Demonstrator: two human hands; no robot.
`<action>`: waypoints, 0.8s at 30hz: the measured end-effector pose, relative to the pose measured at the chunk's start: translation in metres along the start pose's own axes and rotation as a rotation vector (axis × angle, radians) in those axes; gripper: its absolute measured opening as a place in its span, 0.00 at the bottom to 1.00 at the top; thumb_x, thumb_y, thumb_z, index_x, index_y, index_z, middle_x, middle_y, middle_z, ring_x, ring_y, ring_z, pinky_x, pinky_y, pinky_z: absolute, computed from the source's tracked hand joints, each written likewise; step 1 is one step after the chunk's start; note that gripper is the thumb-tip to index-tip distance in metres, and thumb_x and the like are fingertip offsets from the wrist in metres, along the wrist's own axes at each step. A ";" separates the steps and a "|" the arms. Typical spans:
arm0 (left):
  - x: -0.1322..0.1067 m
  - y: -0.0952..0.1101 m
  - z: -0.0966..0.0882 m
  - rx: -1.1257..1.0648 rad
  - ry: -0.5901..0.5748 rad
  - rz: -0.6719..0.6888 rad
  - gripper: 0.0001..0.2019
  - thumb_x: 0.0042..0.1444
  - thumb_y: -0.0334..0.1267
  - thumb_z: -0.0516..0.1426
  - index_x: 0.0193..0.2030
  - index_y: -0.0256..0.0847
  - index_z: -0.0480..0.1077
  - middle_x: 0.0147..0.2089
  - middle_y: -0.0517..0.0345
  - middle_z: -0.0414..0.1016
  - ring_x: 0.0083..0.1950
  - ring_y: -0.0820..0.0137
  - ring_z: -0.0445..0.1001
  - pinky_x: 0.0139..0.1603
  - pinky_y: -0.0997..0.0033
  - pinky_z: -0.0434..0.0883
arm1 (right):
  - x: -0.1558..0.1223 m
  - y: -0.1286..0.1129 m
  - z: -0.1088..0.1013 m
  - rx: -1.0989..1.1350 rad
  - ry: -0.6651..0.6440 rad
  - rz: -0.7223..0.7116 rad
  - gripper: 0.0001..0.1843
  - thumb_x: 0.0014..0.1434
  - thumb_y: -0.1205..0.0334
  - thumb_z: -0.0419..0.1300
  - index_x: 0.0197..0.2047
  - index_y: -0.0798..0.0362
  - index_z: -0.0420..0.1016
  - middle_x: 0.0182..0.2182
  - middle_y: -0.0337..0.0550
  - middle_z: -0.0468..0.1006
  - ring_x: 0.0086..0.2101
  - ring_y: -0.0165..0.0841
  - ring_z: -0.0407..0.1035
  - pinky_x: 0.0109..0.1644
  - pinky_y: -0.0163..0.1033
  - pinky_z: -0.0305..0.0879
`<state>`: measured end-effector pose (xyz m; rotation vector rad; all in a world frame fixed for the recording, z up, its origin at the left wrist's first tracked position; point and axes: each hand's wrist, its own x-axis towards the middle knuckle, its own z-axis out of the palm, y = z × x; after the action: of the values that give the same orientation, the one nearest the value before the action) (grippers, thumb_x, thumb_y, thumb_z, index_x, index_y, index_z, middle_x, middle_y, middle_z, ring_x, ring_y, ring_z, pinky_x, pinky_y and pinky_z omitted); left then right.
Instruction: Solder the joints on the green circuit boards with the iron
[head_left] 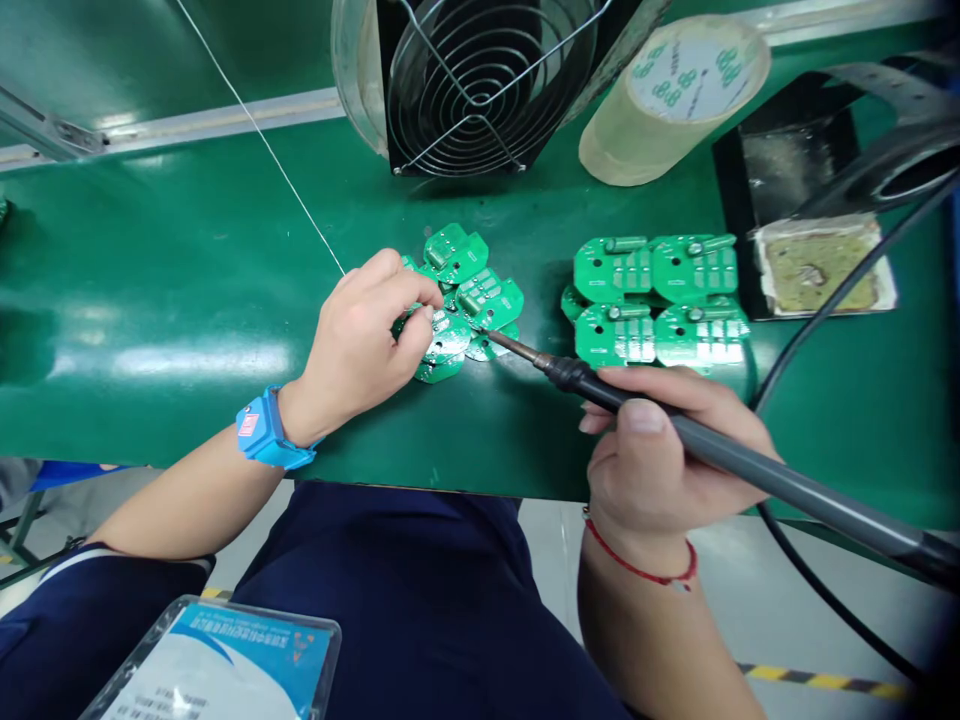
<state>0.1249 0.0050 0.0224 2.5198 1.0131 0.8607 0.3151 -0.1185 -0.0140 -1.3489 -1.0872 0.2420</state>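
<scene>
My right hand [660,450] grips a soldering iron [720,445] like a pen. The iron's tip reaches the right side of a loose pile of green circuit boards [491,300], beside my left hand. My left hand [375,335] is pinched over the left part of that pile, with thumb and forefinger nearly together. A thin solder wire [279,160] runs down from the top into the back of this hand; its end is hidden by the fingers. Whether the tip touches a board or the wire I cannot tell. A blue wrist strap [266,430] is on my left wrist.
Stacked green circuit boards [615,335] lie in rows to the right. Behind stand a fan with a wire guard [480,100] and a large tape roll [675,100]. A soldering iron stand with a yellowish sponge [821,270] is far right. The iron's black cable [817,310] crosses nearby.
</scene>
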 end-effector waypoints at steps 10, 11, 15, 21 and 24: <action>0.000 -0.001 0.000 0.019 -0.007 -0.012 0.08 0.58 0.26 0.53 0.34 0.39 0.73 0.31 0.58 0.67 0.31 0.73 0.66 0.31 0.69 0.66 | 0.002 -0.002 -0.001 0.016 -0.003 -0.010 0.09 0.57 0.60 0.62 0.40 0.47 0.82 0.19 0.33 0.74 0.19 0.28 0.67 0.21 0.38 0.62; 0.000 -0.001 0.000 0.033 -0.017 -0.015 0.08 0.58 0.27 0.53 0.34 0.39 0.73 0.31 0.58 0.68 0.31 0.72 0.67 0.32 0.69 0.66 | 0.002 -0.002 -0.001 0.017 -0.002 -0.013 0.09 0.57 0.60 0.62 0.40 0.47 0.82 0.19 0.33 0.74 0.19 0.28 0.67 0.21 0.38 0.62; 0.000 0.000 0.003 0.058 -0.036 -0.007 0.08 0.58 0.28 0.53 0.35 0.40 0.73 0.31 0.57 0.69 0.32 0.71 0.68 0.31 0.68 0.65 | 0.002 -0.002 -0.001 0.020 -0.025 -0.009 0.09 0.57 0.61 0.62 0.41 0.48 0.82 0.20 0.34 0.74 0.19 0.29 0.67 0.21 0.38 0.63; 0.001 0.001 0.001 0.088 -0.039 -0.011 0.07 0.59 0.29 0.53 0.36 0.41 0.72 0.32 0.57 0.70 0.33 0.70 0.70 0.33 0.67 0.66 | 0.001 -0.001 -0.003 -0.027 0.014 -0.022 0.09 0.58 0.58 0.61 0.41 0.48 0.82 0.19 0.34 0.74 0.19 0.30 0.67 0.21 0.39 0.62; 0.002 0.000 0.001 0.083 -0.027 -0.018 0.08 0.59 0.28 0.53 0.36 0.40 0.72 0.32 0.56 0.69 0.33 0.70 0.70 0.32 0.67 0.66 | 0.001 -0.001 -0.003 -0.020 0.019 -0.020 0.10 0.58 0.58 0.61 0.41 0.47 0.82 0.19 0.34 0.74 0.20 0.30 0.68 0.22 0.39 0.63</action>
<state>0.1267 0.0061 0.0220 2.5795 1.0817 0.7927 0.3172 -0.1198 -0.0127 -1.3551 -1.0889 0.2032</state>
